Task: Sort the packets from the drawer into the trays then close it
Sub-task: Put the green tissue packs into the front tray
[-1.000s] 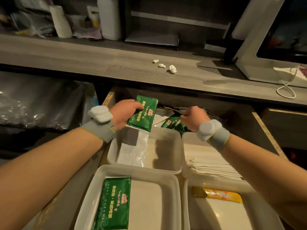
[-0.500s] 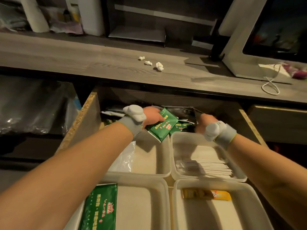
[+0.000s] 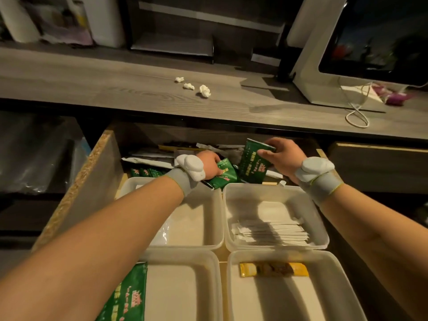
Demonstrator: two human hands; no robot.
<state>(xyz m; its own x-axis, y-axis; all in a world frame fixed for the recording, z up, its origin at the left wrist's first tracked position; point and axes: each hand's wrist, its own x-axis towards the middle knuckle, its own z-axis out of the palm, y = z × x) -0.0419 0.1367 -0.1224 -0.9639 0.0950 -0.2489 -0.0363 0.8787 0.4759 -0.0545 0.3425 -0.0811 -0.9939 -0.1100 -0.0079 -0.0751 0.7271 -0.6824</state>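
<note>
Trays [image 3: 254, 187] crowd drawer [image 3: 92, 181] (wads [image 3: 205, 91] on countertop [image 3: 92, 84]).

Four trays [image 3: 275, 187], three paper wads [image 3: 204, 91], two hands [image 3: 284, 156], one yellow packet [image 3: 273, 269].

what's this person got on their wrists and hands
No sleeves show. The left band and right band on the wrists are grey fabric, each topped with a lumpy white pod. The left hand and right hand wear no gloves.
</note>
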